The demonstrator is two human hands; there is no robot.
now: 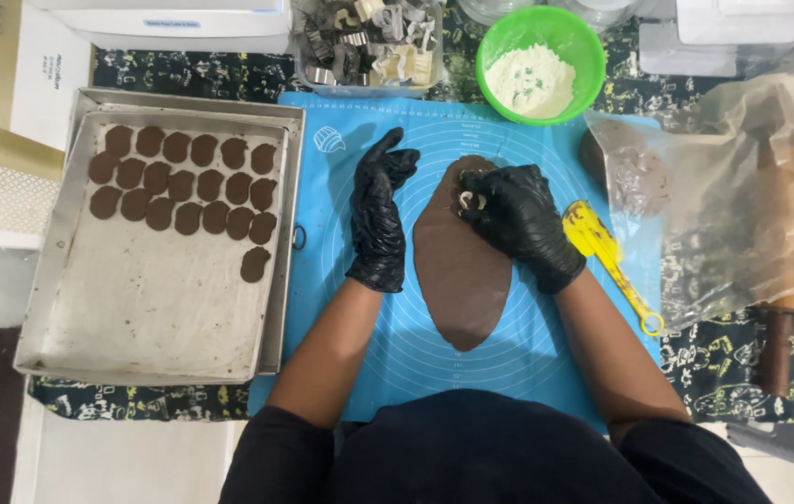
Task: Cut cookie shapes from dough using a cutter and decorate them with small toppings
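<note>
The right hand (520, 222), in a black glove, is clenched around a small metal cookie cutter (470, 200), its grip pressing the pale rim down into the upper end of a rolled sheet of brown dough (460, 271) that lies on a blue silicone mat (518, 350) on the tabletop. The left hand (378, 219), also gloved, is released: it lies flat on the mat just to the left of that grip, fingers stretched out beside the dough's edge and holding nothing. The dough looks soft and thin, so it would likely sag, stretch or tear if lifted by one edge; a cut piece is probably best taken from underneath or by its whole outline, lightly, so its shape does not distort. The cutter is stiff and light, and by the look of it best held at its top rim, where the fingers now sit. Most of the sheet, below the grip and toward the person, is uncut. Far to the left of the grip stands a metal baking tray (56, 271) with rows of cut dough pieces (187, 182) laid apart from one another. Beyond the grip is a green bowl of flour (540, 47), and just to its right lies a yellow plastic tool (607, 257), next to a clear bag (742, 196) covering a wooden rolling pin (780, 280).
</note>
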